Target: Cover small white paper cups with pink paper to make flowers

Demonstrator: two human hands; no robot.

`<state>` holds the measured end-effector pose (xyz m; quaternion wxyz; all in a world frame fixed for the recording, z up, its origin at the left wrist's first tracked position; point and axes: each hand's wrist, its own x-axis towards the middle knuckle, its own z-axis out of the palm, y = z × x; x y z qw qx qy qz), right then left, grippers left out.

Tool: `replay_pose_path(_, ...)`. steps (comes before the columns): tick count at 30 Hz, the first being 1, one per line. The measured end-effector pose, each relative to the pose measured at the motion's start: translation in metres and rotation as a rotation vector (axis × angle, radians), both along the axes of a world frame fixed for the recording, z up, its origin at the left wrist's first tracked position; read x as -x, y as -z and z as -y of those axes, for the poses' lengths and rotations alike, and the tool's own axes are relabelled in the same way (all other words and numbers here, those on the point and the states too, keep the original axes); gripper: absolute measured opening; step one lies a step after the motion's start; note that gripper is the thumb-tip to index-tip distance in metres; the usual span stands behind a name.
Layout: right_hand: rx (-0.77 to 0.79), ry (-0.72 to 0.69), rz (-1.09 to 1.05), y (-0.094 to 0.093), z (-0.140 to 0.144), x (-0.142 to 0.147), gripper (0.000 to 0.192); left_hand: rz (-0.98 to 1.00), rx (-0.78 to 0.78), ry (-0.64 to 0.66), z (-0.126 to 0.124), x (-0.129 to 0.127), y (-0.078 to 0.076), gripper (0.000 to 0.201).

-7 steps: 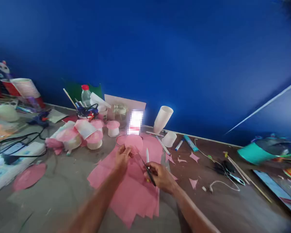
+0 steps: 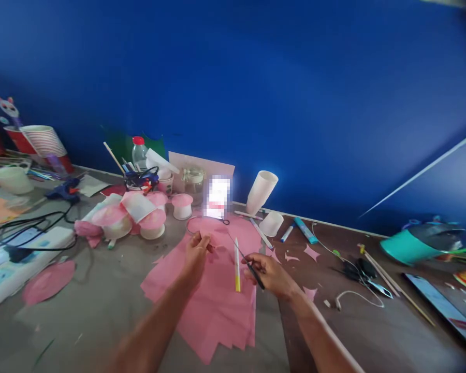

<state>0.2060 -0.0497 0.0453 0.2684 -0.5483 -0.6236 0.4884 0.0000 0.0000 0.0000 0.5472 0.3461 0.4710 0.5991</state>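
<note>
My left hand (image 2: 196,257) is closed in a pinch, and a bit of pink paper (image 2: 217,247) shows at its fingertips. How large that piece is I cannot tell, as it blends into the stacked pink sheets (image 2: 213,305) underneath. My right hand (image 2: 270,274) is wrapped round the dark handles of a pair of scissors (image 2: 258,276), whose thin blades point up and left toward the left hand. Between the hands a white marker with a yellow end (image 2: 237,269) lies on the sheets.
Pink-topped white paper cups (image 2: 152,229) stand at the left, near a power strip (image 2: 42,259). Pink offcuts (image 2: 311,252), a glue stick (image 2: 306,230) and a cable (image 2: 359,292) lie at the right. A leaning cup stack (image 2: 262,191) and a glass jar (image 2: 194,178) stand by the blue wall.
The round pink piece above my left fingertips no longer shows as a disc. My right hand has shifted slightly right with the scissors, exposing the marker's yellow end.
</note>
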Motion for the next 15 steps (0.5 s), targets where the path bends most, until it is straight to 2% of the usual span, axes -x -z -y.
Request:
replay_pose_path(3,-0.124,0.097,0.137,0.0,-0.007,-0.018,0.036,0.035,0.005,0.012,0.001,-0.001,-0.004,0.03)
replay_pose_path(6,-0.272,0.274,0.441,0.001,-0.012,-0.027,0.032,0.042,0.007,0.024,0.002,-0.001,-0.005,0.029)
replay_pose_path(8,-0.277,0.329,0.665,0.0,-0.011,-0.028,0.034,0.008,-0.01,0.027,0.001,-0.001,-0.005,0.031)
replay_pose_path(11,-0.197,0.275,0.899,-0.003,-0.008,-0.023,0.043,-0.038,-0.036,0.035,0.001,0.0,-0.005,0.036)
replay_pose_path(15,-0.155,0.191,1.002,-0.006,-0.005,-0.019,0.055,-0.082,-0.044,0.079,0.001,-0.001,-0.003,0.033)
